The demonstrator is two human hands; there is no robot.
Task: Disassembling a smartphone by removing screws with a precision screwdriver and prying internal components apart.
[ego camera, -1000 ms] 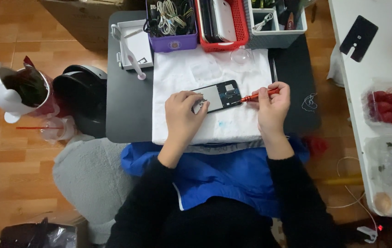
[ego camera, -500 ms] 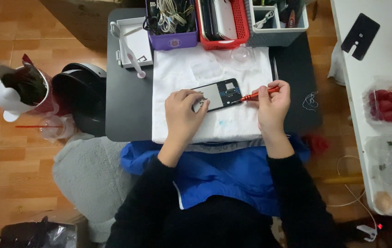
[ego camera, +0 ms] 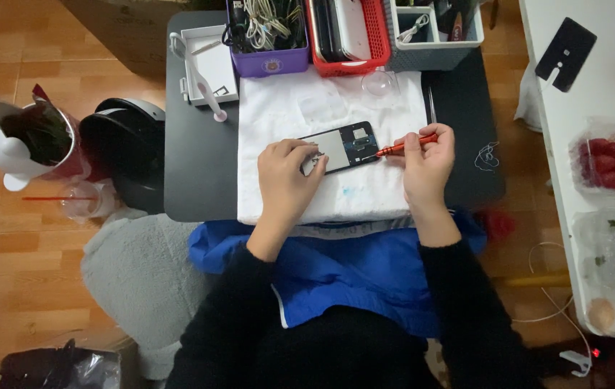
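Opened phone (ego camera: 342, 147): long axis left-right, between my hands | left grip (ego camera: 287, 176) pinning its left end | right grip (ego camera: 426, 155) closed on red screwdriver (ego camera: 405, 146), tip at its right end

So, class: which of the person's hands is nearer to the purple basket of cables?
Left. The left hand lies just below the purple basket, resting on the opened phone; the right hand sits farther right, holding a red screwdriver.

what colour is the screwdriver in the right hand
Red-orange, seen in the head view: the screwdriver sits in the right hand, tip at the opened phone.
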